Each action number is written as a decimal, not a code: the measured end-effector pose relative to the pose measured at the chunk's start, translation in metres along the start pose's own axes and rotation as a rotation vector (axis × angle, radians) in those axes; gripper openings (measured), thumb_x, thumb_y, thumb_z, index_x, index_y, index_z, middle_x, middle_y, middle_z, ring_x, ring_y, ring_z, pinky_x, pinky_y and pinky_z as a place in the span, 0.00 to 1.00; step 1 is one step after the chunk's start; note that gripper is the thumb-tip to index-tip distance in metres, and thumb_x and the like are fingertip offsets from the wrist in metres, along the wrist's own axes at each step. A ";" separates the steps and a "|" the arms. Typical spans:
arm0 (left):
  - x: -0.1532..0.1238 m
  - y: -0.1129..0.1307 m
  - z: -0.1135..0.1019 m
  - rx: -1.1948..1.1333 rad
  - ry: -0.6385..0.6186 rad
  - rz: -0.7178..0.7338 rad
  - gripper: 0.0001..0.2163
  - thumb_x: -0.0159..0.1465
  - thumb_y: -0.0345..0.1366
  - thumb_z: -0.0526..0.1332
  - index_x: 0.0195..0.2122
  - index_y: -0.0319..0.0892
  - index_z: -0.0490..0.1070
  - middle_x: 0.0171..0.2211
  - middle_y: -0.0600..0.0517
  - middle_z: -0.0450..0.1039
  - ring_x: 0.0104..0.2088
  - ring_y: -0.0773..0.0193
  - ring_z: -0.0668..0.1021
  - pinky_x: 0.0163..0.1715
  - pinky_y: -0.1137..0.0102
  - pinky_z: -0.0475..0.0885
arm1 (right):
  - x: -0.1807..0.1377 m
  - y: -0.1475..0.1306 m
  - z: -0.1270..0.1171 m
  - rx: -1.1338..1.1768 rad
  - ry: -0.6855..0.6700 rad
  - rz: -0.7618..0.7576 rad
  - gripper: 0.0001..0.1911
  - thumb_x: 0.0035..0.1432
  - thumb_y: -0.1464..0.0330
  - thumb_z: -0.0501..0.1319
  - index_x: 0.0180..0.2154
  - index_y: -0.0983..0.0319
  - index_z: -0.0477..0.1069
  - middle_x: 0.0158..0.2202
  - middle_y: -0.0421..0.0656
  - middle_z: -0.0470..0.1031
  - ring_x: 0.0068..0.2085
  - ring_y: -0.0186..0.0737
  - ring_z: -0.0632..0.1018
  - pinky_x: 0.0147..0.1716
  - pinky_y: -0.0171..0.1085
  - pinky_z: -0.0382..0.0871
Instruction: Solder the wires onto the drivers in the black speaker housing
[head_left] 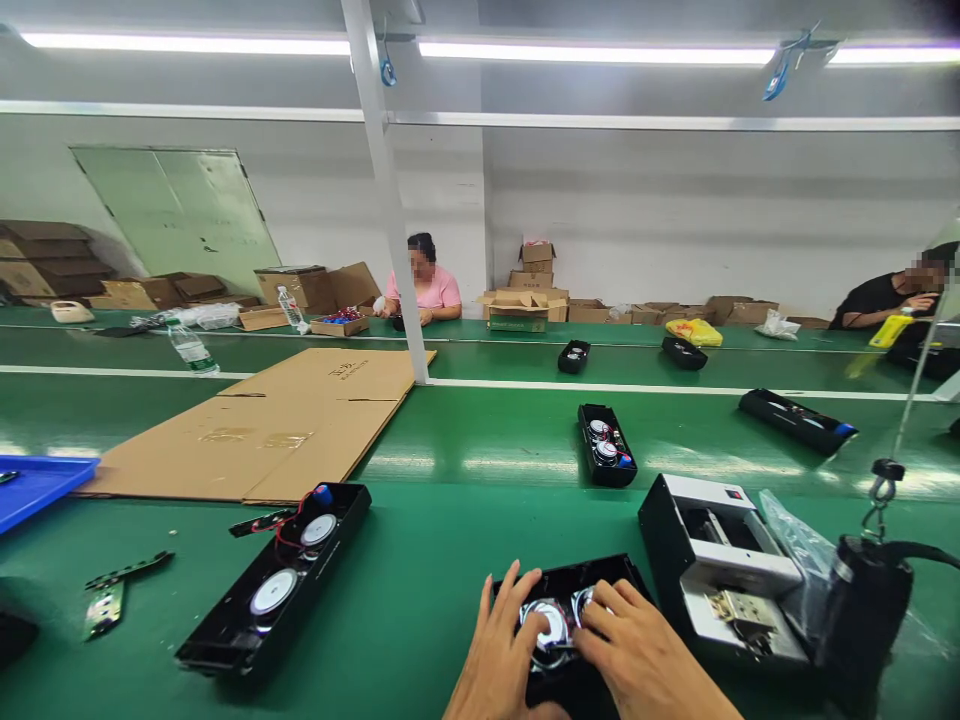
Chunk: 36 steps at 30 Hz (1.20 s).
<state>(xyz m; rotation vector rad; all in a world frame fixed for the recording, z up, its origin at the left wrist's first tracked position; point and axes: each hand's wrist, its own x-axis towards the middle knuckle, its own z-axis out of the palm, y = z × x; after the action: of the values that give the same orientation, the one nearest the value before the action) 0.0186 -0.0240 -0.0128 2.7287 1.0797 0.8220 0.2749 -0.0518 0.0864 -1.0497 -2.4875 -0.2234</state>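
Your left hand (499, 650) and right hand (637, 655) both lie over an open black speaker housing (581, 572) at the near edge of your view, on the green workbench (420, 610). The fingers (529, 590) of both hands are spread apart and pinch nothing, with their tips resting on or around two round silver drivers (551, 628) set side by side in the housing. Your left fingers cover much of one driver, and your right fingers come down close beside the other. The housing sits directly before you, its lower end hidden beneath your hands. Just to its right stands a black-and-white bench fixture (720, 560), with a clear plastic bag (795, 540) beside it and a black cylindrical tool (862, 620) hanging from a hook. To your left lies a second open housing (274, 590) with red wires, near loose dark circuit strips (127, 570). Farther off are a cardboard sheet (262, 430), a blue tray (37, 490), and two co-workers (424, 290) seated across the line among cardboard boxes (525, 300).
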 end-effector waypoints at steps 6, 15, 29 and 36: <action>0.001 0.004 0.004 0.088 0.020 -0.001 0.24 0.47 0.39 0.81 0.43 0.45 0.74 0.71 0.33 0.69 0.70 0.22 0.72 0.61 0.26 0.73 | 0.001 0.004 0.018 -0.117 -0.112 -0.105 0.10 0.58 0.65 0.77 0.33 0.59 0.78 0.34 0.38 0.81 0.40 0.44 0.78 0.40 0.45 0.65; -0.007 0.005 0.033 0.137 0.144 0.005 0.22 0.43 0.37 0.80 0.39 0.46 0.79 0.66 0.40 0.74 0.70 0.22 0.68 0.64 0.21 0.64 | 0.023 -0.006 -0.009 0.231 -0.481 0.127 0.12 0.69 0.76 0.63 0.42 0.55 0.82 0.43 0.38 0.87 0.44 0.42 0.82 0.47 0.41 0.68; 0.041 0.017 -0.044 -0.192 -0.299 -0.223 0.22 0.49 0.39 0.84 0.45 0.55 0.86 0.63 0.50 0.80 0.74 0.26 0.66 0.69 0.23 0.56 | 0.043 -0.006 -0.015 0.408 -0.636 0.429 0.25 0.47 0.83 0.65 0.43 0.55 0.85 0.37 0.43 0.83 0.42 0.47 0.84 0.31 0.33 0.64; 0.087 -0.003 -0.078 -0.484 -0.397 -0.491 0.16 0.43 0.40 0.85 0.28 0.47 0.80 0.58 0.56 0.81 0.62 0.44 0.79 0.63 0.57 0.72 | 0.090 0.024 -0.024 0.438 -0.683 0.398 0.25 0.42 0.79 0.69 0.44 0.57 0.87 0.28 0.39 0.78 0.29 0.41 0.77 0.24 0.35 0.55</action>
<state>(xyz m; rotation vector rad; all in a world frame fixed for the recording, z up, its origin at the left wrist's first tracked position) 0.0294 0.0274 0.0919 1.9877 1.1897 0.3756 0.2440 0.0151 0.1476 -1.5598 -2.5936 0.8956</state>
